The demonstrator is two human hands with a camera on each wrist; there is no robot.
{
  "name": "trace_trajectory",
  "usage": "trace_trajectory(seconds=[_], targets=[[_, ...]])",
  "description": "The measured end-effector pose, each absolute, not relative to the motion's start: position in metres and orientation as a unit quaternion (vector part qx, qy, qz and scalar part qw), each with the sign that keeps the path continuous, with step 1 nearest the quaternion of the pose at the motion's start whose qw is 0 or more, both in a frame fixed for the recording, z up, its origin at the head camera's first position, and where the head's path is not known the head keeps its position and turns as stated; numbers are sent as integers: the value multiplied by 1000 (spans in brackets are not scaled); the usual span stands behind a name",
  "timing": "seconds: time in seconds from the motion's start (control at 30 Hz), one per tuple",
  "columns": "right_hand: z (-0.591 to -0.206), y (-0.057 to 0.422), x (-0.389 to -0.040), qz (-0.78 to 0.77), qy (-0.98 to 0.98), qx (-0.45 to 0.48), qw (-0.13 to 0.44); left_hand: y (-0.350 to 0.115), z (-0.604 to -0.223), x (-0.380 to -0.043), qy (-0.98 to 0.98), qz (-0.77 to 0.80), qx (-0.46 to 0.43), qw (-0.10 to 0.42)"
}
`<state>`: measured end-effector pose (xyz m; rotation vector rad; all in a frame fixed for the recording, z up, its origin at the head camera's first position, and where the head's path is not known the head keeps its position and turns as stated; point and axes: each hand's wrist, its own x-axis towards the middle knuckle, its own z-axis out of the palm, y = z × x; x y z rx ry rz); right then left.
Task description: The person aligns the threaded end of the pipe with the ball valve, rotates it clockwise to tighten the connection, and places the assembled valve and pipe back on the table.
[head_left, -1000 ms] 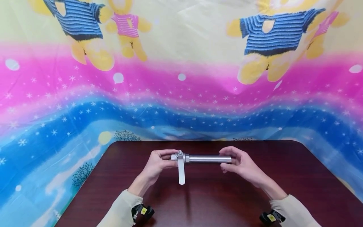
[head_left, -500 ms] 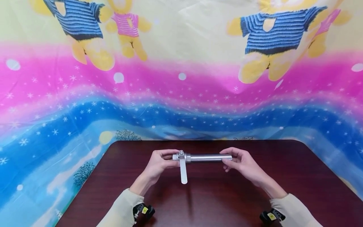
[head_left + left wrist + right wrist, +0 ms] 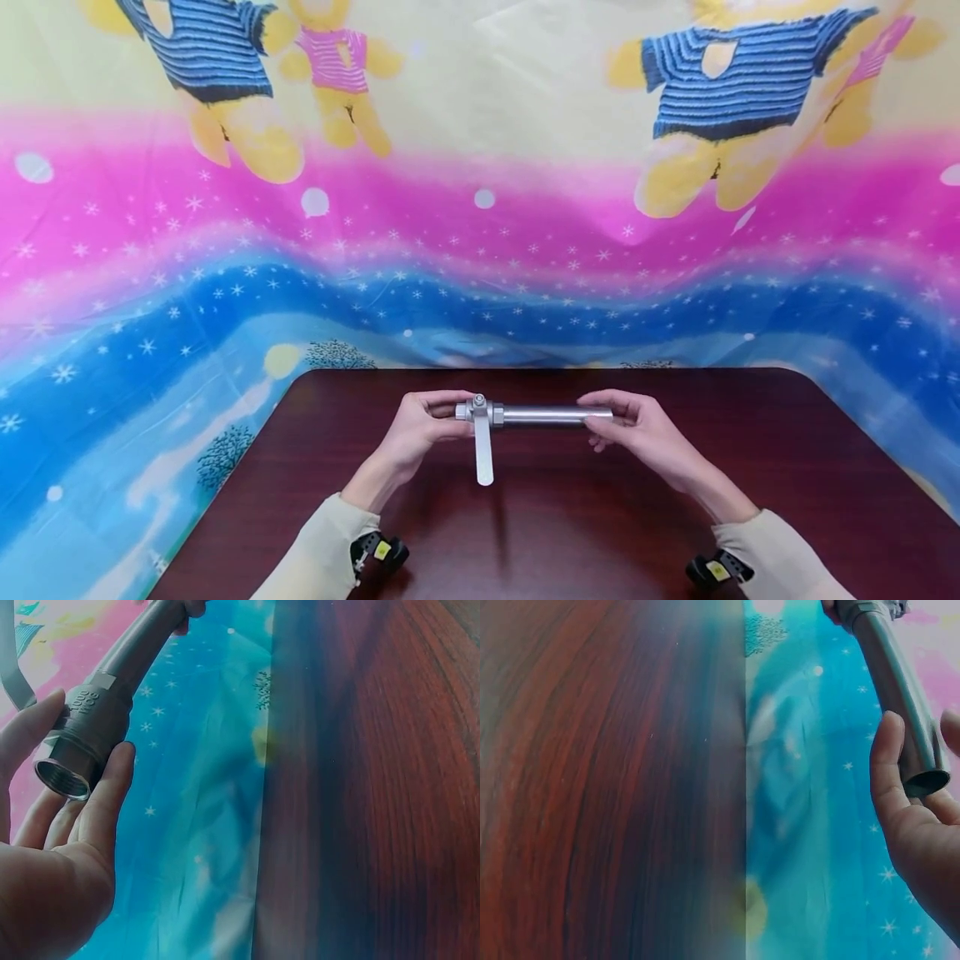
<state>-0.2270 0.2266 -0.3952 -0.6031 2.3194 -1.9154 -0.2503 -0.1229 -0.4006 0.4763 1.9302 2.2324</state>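
Note:
A silver ball valve (image 3: 478, 412) with a flat lever handle (image 3: 484, 454) is held up over the table, its lever toward the person. My left hand (image 3: 411, 429) grips the valve body between thumb and fingers; the left wrist view shows its open threaded end (image 3: 63, 778) facing back at the palm. A smooth metal pipe (image 3: 543, 416) runs from the valve's other side, in line with it. My right hand (image 3: 636, 429) holds the pipe's free end between thumb and fingers. In the right wrist view the hollow pipe end (image 3: 927, 782) sits between those fingers.
Below lies a dark red-brown wooden table (image 3: 600, 517) with rounded far corners. A colourful cloth (image 3: 480, 250) printed with bears and snowflakes hangs behind it and along its sides. Black wrist devices (image 3: 381, 550) sit at both sleeves.
The right thumb, lower and off the pipe a second ago, has come up onto its end. Valve and pipe stay nearly in place, and the left hand keeps its grip.

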Motion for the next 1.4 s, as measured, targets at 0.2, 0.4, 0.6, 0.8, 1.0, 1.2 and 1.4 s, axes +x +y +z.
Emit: trace_trajectory(seconds=[0.2, 0.4, 0.6, 0.8, 1.0, 1.2, 1.4], targets=[[-396, 227, -227, -628, 753, -193, 28, -122, -400, -250, 641, 748, 156, 79], [-396, 226, -225, -645, 736, -203, 21, -121, -401, -249, 636, 752, 154, 82], [-394, 224, -225, -635, 748, -194, 10, -124, -401, -249, 636, 753, 149, 82], [-394, 225, -223, -643, 739, -200, 20, -125, -399, -249, 634, 755, 148, 84], [-393, 226, -223, -636, 750, -179, 33, -124, -398, -250, 641, 748, 150, 83], [-391, 227, -222, -623, 766, -154, 39, -124, -399, -252, 647, 742, 151, 87], [-391, 231, -221, -612, 776, -143, 52, -123, -399, -255, 656, 730, 162, 96]])
